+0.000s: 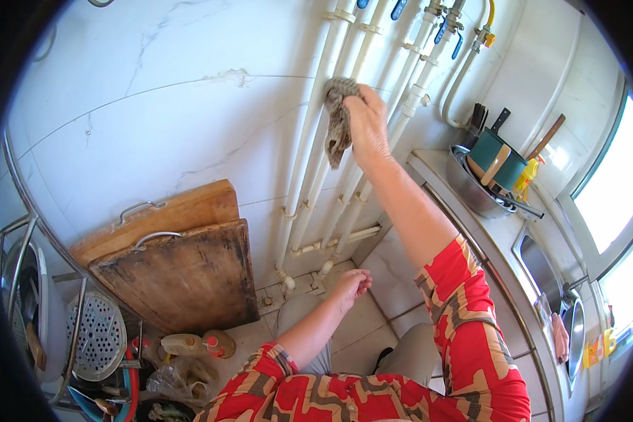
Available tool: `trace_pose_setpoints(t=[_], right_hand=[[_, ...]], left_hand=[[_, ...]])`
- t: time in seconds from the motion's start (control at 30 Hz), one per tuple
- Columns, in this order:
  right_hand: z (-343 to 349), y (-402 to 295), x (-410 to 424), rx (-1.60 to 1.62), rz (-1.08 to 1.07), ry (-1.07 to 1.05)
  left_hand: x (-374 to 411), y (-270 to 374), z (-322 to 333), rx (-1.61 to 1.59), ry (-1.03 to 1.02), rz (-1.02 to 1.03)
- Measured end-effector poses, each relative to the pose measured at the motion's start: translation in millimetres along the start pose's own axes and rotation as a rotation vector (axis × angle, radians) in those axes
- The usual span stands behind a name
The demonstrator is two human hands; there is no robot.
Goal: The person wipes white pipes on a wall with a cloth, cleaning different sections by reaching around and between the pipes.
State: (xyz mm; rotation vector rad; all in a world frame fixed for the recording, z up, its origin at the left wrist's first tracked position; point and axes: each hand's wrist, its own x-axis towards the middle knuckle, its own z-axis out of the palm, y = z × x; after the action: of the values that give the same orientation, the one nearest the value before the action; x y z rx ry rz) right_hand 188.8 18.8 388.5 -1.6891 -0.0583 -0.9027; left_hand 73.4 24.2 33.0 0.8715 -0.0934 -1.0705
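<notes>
My right hand grips a bunched grey-brown cloth and holds it up against the white vertical pipes on the tiled wall. Part of the rag hangs down below my fingers, hiding a stretch of pipe. Lower down, my left hand hovers over the floor with its fingers loosely curled; I see nothing in it, though the inside of the palm is partly hidden. Behind that hand are the white elbow fittings at the pipes' lower ends.
Two wooden cutting boards lean against the wall at left, beside a metal rack with a perforated steamer plate. Bottles stand on the floor. At right, a counter holds a steel basin, a green pot and a sink. Blue-handled valves sit above.
</notes>
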Motion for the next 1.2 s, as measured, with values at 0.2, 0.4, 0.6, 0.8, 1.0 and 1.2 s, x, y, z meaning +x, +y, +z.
trace_pose_setpoints(t=[0.2, 0.4, 0.6, 0.8, 1.0, 1.2], right_hand=[[25.9, -27.9, 23.7, -0.114, -0.155, 0.146], [39.2, -28.0, 33.7, 0.120, -0.006, 0.129], [38.4, -29.5, 36.5, 0.340, 0.067, 0.090], [38.1, -23.0, 21.0, 0.370, 0.097, 0.126], [34.8, -5.9, 22.1, 0.179, 0.081, 0.147], [31.2, -28.4, 48.0, 0.049, -0.038, 0.125]], left_hand=[[-2.3, 0.4, 3.1, -0.003, 0.000, 0.007], [-4.8, 2.3, 1.8, -0.012, -0.006, 0.003], [-5.1, 0.6, 1.0, -0.054, -0.035, -0.004], [-3.7, -1.5, 0.0, -0.060, -0.031, 0.001], [-3.6, -1.0, -0.3, -0.036, -0.031, -0.011], [-5.0, -0.7, 2.8, -0.041, -0.014, -0.009]])
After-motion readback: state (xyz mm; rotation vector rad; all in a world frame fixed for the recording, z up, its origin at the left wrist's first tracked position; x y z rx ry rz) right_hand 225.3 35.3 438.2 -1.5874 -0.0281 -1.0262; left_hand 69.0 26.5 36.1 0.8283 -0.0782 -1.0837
